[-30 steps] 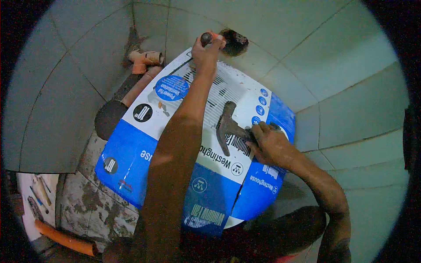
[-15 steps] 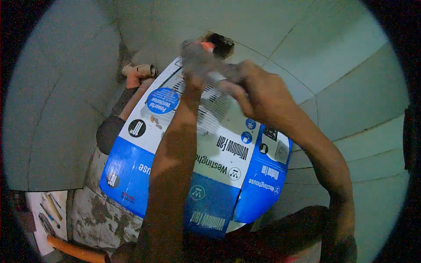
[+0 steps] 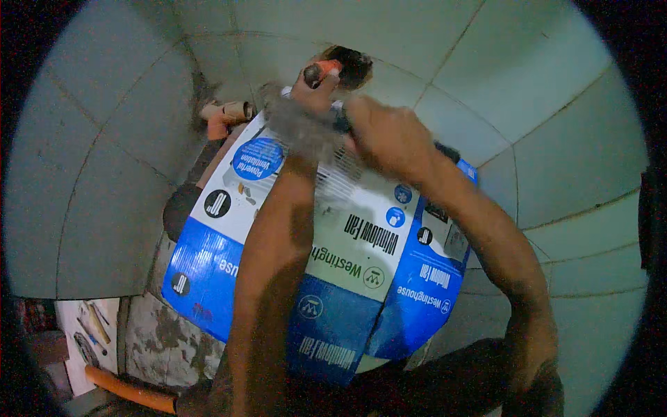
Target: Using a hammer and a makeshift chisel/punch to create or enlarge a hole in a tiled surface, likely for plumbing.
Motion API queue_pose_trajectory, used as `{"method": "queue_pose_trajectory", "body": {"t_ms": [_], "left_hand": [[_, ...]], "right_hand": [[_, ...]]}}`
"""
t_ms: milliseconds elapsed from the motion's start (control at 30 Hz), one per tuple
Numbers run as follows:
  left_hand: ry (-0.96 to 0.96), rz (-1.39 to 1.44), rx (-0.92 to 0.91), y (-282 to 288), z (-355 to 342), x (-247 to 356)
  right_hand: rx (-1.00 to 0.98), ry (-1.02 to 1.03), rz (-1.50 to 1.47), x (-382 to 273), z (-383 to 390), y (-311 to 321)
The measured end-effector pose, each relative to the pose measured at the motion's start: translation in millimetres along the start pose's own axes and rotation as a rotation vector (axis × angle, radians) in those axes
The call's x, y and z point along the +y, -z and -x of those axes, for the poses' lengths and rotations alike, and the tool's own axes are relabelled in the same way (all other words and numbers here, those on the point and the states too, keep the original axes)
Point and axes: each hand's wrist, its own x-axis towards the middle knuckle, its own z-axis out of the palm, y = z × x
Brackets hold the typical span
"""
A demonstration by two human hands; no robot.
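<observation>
Hammer (image 3: 299, 128) has swung upward, right hand (image 3: 388, 136) with fingers curled round it, left hand (image 3: 315, 96) clasping an orange tool (image 3: 326, 68).

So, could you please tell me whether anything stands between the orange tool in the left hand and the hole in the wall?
Nothing visible does: the orange tool in the left hand overlaps the dark hole in view, its tip hidden. The blurred hammer in the right hand shows lower in the picture, outside that gap.
</observation>
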Motion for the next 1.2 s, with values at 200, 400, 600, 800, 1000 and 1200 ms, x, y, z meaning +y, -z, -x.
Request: {"method": "queue_pose_trajectory", "body": {"t_ms": [200,400,600,800,1000,1200], "left_hand": [[-0.551,-0.382,-0.017,-2.5,6.2,-10.0],[-0.099,-0.05,0.2,-10.6,2.2,21.6],[-0.044,0.212,0.108,-5.3,3.1,50.7],[-0.534,-0.257,0.001,-4.6,-8.8,39.6],[-0.047,0.12,-0.114,-13.4,9.6,41.1],[-0.127,0.021,-0.155,-8.6,-2.4,37.5]], "right_hand": [[-0.096,-0.19,0.115,10.2,-2.8,-12.2],[-0.039,0.046,0.069,-4.1,21.0,-10.9],[-0.04,-0.002,-0.017,-26.2,5.9,10.1],[0.095,0.055,-0.077,-6.2,1.2,11.9],[-0.179,-0.1,0.226,46.7,-60.1,29.6],[0.09,0.155,0.128,9.2,-53.3,71.9]]}}
